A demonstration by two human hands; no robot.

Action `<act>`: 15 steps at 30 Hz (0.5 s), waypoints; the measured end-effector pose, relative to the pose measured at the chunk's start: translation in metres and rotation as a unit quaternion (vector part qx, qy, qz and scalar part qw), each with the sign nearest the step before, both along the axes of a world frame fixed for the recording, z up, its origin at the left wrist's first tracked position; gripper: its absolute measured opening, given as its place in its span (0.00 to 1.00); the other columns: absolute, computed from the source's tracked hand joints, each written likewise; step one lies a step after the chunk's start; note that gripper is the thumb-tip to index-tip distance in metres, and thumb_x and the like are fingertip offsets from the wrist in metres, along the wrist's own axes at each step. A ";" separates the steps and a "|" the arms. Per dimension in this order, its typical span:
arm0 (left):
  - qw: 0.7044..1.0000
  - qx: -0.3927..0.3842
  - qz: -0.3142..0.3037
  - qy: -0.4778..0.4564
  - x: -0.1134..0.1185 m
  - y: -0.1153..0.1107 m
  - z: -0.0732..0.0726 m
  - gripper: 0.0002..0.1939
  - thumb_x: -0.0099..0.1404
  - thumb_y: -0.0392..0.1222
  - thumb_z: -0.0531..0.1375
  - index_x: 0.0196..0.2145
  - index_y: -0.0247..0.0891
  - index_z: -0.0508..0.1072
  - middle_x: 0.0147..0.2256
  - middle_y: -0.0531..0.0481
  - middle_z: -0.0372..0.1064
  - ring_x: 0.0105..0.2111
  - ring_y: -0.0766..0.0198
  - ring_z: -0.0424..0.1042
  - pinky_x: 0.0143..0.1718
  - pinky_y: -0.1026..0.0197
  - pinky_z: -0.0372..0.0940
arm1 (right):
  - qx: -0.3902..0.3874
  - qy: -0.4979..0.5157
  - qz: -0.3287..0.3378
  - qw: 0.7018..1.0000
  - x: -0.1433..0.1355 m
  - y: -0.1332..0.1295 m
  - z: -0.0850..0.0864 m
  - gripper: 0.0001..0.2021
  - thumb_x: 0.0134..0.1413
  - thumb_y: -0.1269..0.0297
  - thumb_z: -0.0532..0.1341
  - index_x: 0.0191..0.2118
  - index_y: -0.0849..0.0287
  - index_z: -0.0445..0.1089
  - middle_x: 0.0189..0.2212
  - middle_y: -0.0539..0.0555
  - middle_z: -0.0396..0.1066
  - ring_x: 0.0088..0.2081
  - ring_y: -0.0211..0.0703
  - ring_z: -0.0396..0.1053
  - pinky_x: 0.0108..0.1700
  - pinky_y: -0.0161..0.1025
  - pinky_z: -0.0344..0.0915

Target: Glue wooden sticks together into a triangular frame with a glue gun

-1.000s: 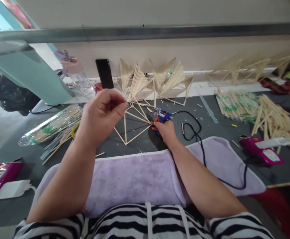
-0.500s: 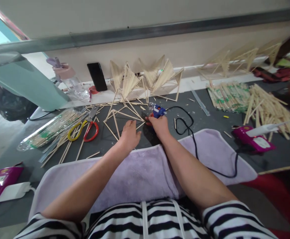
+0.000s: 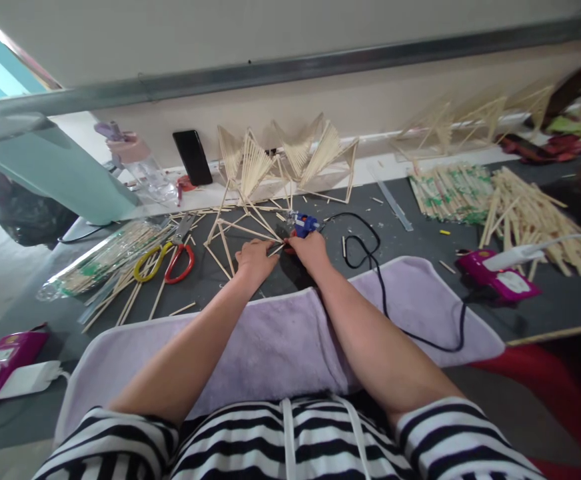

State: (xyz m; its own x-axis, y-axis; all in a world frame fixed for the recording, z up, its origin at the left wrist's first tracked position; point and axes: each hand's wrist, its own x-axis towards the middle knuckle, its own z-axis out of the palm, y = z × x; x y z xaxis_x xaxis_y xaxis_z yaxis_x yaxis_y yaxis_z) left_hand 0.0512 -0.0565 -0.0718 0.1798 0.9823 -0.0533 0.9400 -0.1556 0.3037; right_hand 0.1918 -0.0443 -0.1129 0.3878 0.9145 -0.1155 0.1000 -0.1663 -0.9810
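Observation:
My left hand (image 3: 256,260) rests low over the table with its fingers closed on a thin wooden stick (image 3: 276,249); the fingertips are partly hidden. The stick lies at the right corner of an angular frame of wooden sticks (image 3: 223,241). Close beside it, my right hand (image 3: 311,253) is wrapped round a blue hot glue gun (image 3: 304,225) with orange-red parts low on it. The grip itself is mostly covered by the hand. From the gun a black cord (image 3: 378,257) loops to the right.
Finished stick structures (image 3: 250,167) stand along the wall. Scissors (image 3: 163,261) and bagged sticks (image 3: 105,260) lie left, near a leaning phone (image 3: 192,157) and a bottle (image 3: 138,163). Rightward are a loose stick pile (image 3: 535,213), a magenta power box (image 3: 495,275) and a lilac cloth (image 3: 280,347).
My left hand has shifted slightly left and closed in on the stick at the frame's corner. My right hand stays round the glue gun, and the whole view has moved a little.

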 end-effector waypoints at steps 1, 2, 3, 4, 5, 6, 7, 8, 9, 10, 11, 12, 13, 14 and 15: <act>1.000 -0.001 0.001 0.000 0.001 0.002 0.000 0.20 0.60 0.47 0.59 0.50 0.50 0.75 0.44 0.48 0.74 0.49 0.50 0.69 0.48 0.49 0.63 | -0.002 -0.005 0.001 1.000 0.000 0.000 0.000 0.07 0.41 0.69 0.62 0.32 0.59 0.71 0.32 0.54 0.76 0.32 0.46 0.77 0.33 0.41 0.75; 1.000 -0.003 0.000 0.002 0.001 0.003 -0.001 0.20 0.59 0.48 0.59 0.50 0.51 0.75 0.44 0.48 0.74 0.49 0.50 0.69 0.47 0.50 0.63 | -0.003 -0.016 0.003 1.000 0.000 0.000 0.000 0.07 0.41 0.68 0.62 0.32 0.59 0.71 0.32 0.54 0.76 0.33 0.46 0.77 0.34 0.42 0.75; 1.000 -0.006 -0.001 0.004 0.002 0.005 -0.001 0.20 0.59 0.48 0.59 0.51 0.51 0.75 0.44 0.48 0.74 0.49 0.50 0.69 0.47 0.50 0.63 | -0.004 -0.030 0.005 1.000 0.001 0.000 0.000 0.07 0.42 0.68 0.62 0.32 0.59 0.71 0.32 0.54 0.76 0.34 0.47 0.77 0.36 0.42 0.75; 1.000 -0.010 -0.002 0.004 0.002 0.007 -0.002 0.21 0.59 0.48 0.59 0.51 0.52 0.75 0.44 0.48 0.74 0.49 0.50 0.70 0.47 0.50 0.63 | -0.004 -0.044 0.005 0.999 0.001 0.000 -0.001 0.07 0.42 0.68 0.62 0.32 0.59 0.72 0.32 0.54 0.76 0.35 0.47 0.77 0.39 0.42 0.75; 1.000 -0.014 -0.003 0.002 0.002 0.009 -0.002 0.21 0.60 0.48 0.59 0.51 0.53 0.74 0.45 0.48 0.74 0.49 0.50 0.70 0.47 0.50 0.63 | -0.003 -0.055 0.005 0.998 0.001 0.000 -0.001 0.07 0.42 0.68 0.62 0.32 0.58 0.72 0.31 0.53 0.76 0.36 0.47 0.77 0.40 0.43 0.74; 1.000 -0.019 -0.003 0.000 0.002 0.010 -0.002 0.21 0.60 0.47 0.59 0.51 0.53 0.75 0.45 0.48 0.74 0.49 0.50 0.70 0.48 0.49 0.63 | -0.001 -0.062 0.005 0.998 0.002 0.000 -0.001 0.06 0.42 0.68 0.62 0.32 0.58 0.72 0.31 0.53 0.76 0.37 0.47 0.77 0.42 0.43 0.74; 1.000 -0.022 -0.003 -0.002 0.002 0.012 -0.002 0.20 0.60 0.47 0.59 0.51 0.54 0.75 0.46 0.48 0.74 0.49 0.50 0.70 0.48 0.49 0.62 | 0.001 -0.064 0.005 0.998 0.002 -0.001 -0.001 0.06 0.43 0.68 0.62 0.32 0.58 0.72 0.31 0.52 0.76 0.37 0.46 0.77 0.42 0.42 0.74; 1.000 -0.024 -0.001 -0.006 0.002 0.013 -0.002 0.20 0.60 0.47 0.59 0.50 0.54 0.75 0.46 0.48 0.75 0.49 0.50 0.70 0.49 0.49 0.62 | 0.002 -0.060 0.006 0.998 0.002 -0.001 -0.001 0.06 0.43 0.68 0.62 0.31 0.58 0.72 0.30 0.52 0.76 0.36 0.45 0.77 0.41 0.42 0.74; 1.000 -0.026 0.001 -0.010 0.001 0.014 -0.003 0.19 0.60 0.46 0.58 0.50 0.53 0.76 0.46 0.48 0.75 0.49 0.50 0.70 0.49 0.49 0.62 | 0.004 -0.052 0.007 0.999 0.001 -0.001 -0.002 0.06 0.43 0.68 0.62 0.31 0.57 0.71 0.30 0.51 0.76 0.35 0.45 0.77 0.39 0.42 0.75; 1.000 -0.026 0.002 -0.015 0.001 0.014 -0.003 0.19 0.60 0.46 0.58 0.50 0.53 0.76 0.47 0.48 0.75 0.49 0.49 0.70 0.49 0.49 0.62 | 0.006 -0.044 0.008 0.999 0.001 -0.002 -0.002 0.06 0.42 0.67 0.62 0.31 0.58 0.71 0.29 0.51 0.75 0.33 0.44 0.76 0.37 0.41 0.75; 0.999 -0.027 0.002 -0.020 0.001 0.015 -0.003 0.19 0.60 0.45 0.58 0.49 0.53 0.76 0.47 0.48 0.75 0.49 0.49 0.71 0.48 0.49 0.62 | 0.008 -0.036 0.008 0.999 0.001 -0.002 -0.002 0.06 0.42 0.67 0.63 0.31 0.58 0.71 0.29 0.51 0.75 0.32 0.44 0.76 0.35 0.41 0.75; 0.999 -0.029 0.001 -0.026 0.000 0.015 -0.004 0.19 0.60 0.45 0.58 0.49 0.52 0.77 0.47 0.48 0.75 0.48 0.49 0.71 0.48 0.49 0.62 | 0.009 -0.030 0.009 0.999 0.000 -0.002 -0.002 0.06 0.42 0.68 0.63 0.31 0.58 0.70 0.29 0.51 0.74 0.30 0.44 0.75 0.33 0.41 0.75; 0.999 -0.031 -0.001 -0.031 0.000 0.015 -0.004 0.19 0.60 0.45 0.58 0.49 0.52 0.77 0.46 0.48 0.75 0.48 0.49 0.71 0.48 0.49 0.63 | 0.011 -0.026 0.008 1.000 0.000 -0.002 -0.002 0.06 0.42 0.68 0.63 0.31 0.58 0.70 0.28 0.51 0.74 0.30 0.44 0.75 0.32 0.41 0.75; 0.999 -0.032 -0.002 -0.036 0.000 0.015 -0.004 0.19 0.60 0.46 0.58 0.48 0.52 0.77 0.46 0.48 0.75 0.48 0.50 0.71 0.48 0.49 0.63 | 0.013 -0.024 0.009 1.000 0.000 -0.002 -0.003 0.05 0.42 0.68 0.63 0.30 0.58 0.70 0.28 0.51 0.73 0.29 0.44 0.75 0.31 0.41 0.75; 0.999 -0.033 -0.002 -0.038 0.001 0.015 -0.004 0.18 0.60 0.46 0.58 0.48 0.52 0.77 0.46 0.48 0.76 0.48 0.50 0.71 0.48 0.49 0.63 | 0.014 -0.024 0.010 1.000 0.000 -0.002 -0.003 0.05 0.42 0.68 0.63 0.30 0.58 0.70 0.28 0.50 0.73 0.29 0.44 0.75 0.31 0.41 0.75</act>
